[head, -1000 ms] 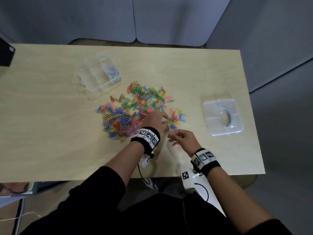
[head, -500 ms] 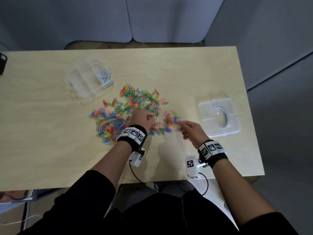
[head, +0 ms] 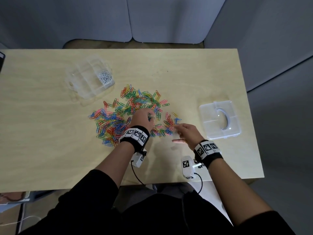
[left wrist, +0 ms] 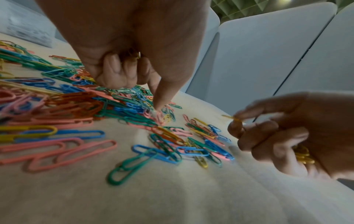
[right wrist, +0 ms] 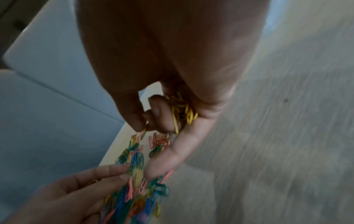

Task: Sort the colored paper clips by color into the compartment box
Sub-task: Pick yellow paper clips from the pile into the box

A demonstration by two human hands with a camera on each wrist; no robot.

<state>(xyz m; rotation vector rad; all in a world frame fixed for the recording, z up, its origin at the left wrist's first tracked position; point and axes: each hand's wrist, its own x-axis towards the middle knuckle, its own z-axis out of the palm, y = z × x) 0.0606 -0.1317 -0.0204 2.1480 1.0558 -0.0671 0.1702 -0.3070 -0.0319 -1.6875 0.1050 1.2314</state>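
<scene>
right hand (left wrist: 298,136) holding yellow clips (right wrist: 182,112), no legible writing

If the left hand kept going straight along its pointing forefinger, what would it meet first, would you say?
The left hand points its forefinger down into the clip pile; the tip seems already at a pink clip, table beneath.

The surface (head: 50,133) is a light wooden top. In its middle lies a wide heap of colored paper clips (head: 128,114). Behind it to the left stands the clear compartment box (head: 88,82), with white clips (head: 105,77) in one compartment. To the right, apart from the heap, lies a clear lid (head: 220,119).
</scene>
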